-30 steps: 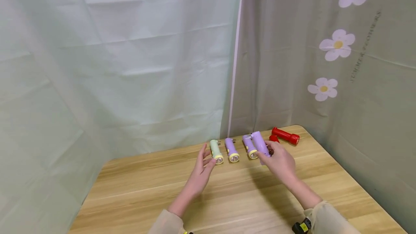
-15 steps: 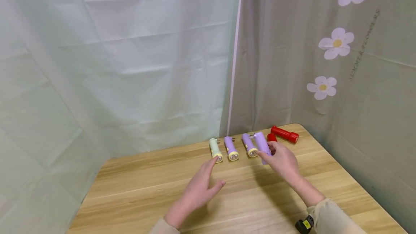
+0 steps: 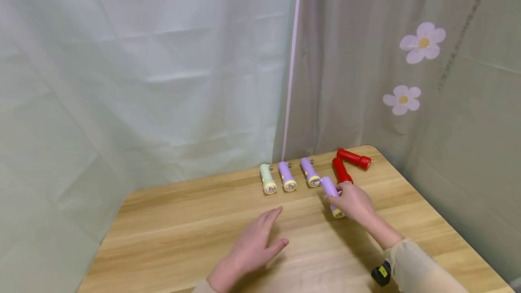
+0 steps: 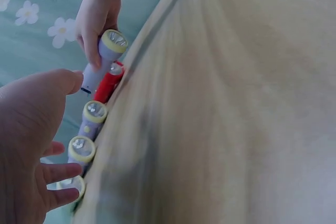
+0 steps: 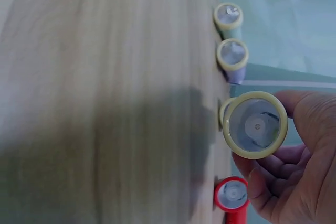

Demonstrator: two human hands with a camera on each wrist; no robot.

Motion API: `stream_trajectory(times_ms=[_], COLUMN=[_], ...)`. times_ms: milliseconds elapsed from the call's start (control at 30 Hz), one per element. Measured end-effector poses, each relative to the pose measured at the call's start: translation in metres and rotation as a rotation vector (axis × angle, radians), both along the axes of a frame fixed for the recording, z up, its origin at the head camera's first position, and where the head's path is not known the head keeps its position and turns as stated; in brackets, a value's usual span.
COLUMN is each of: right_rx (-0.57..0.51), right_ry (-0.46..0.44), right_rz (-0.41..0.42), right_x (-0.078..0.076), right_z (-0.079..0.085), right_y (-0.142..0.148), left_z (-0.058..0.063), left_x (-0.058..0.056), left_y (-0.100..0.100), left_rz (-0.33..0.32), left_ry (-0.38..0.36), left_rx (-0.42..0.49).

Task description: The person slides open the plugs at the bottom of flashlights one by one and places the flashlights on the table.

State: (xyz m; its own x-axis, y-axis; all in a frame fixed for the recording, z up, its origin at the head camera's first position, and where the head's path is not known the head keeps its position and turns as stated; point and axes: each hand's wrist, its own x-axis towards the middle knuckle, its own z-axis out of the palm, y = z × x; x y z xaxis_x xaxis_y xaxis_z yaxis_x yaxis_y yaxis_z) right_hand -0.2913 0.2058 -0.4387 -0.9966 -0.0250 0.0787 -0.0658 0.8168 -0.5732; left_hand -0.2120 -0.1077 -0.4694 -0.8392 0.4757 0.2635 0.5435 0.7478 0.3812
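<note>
My right hand (image 3: 353, 202) grips a purple flashlight (image 3: 329, 186) by its body, its yellow-rimmed lens end pointing toward me. In the right wrist view this lens (image 5: 256, 125) faces the camera, between thumb and fingers. My left hand (image 3: 256, 244) is held over the table with fingers extended and nothing in them. Beyond it lie a green flashlight (image 3: 267, 178) and two purple flashlights, one in the middle (image 3: 286, 175) and one to the right (image 3: 310, 172), all with yellow rims. A red flashlight (image 3: 341, 170) lies just behind the right hand, its lens end partly covered.
Another red flashlight (image 3: 355, 158) lies slantwise at the back right corner of the wooden table (image 3: 171, 229). Pale curtains (image 3: 195, 80) stand behind and beside the table, the right one (image 3: 350, 67) printed with white flowers.
My right hand has brought the purple flashlight nearer to me, away from the row, uncovering more of the red one. My left hand has drawn back from the green flashlight.
</note>
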Motion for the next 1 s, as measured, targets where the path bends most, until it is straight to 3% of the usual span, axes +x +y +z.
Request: stream_trajectory(times_ms=[500, 1000], right_rx=[0.003, 0.014], right_ry=[-0.086, -0.108], right_rz=[0.000, 0.029], right_x=[-0.004, -0.004], right_z=[-0.015, -0.016], right_y=[0.001, 0.002], left_z=[-0.009, -0.007], left_x=[0.005, 0.006], left_y=[0.006, 0.006], left_rz=[-0.021, -0.034], left_ry=[-0.031, -0.027], left_rx=[-0.006, 0.005])
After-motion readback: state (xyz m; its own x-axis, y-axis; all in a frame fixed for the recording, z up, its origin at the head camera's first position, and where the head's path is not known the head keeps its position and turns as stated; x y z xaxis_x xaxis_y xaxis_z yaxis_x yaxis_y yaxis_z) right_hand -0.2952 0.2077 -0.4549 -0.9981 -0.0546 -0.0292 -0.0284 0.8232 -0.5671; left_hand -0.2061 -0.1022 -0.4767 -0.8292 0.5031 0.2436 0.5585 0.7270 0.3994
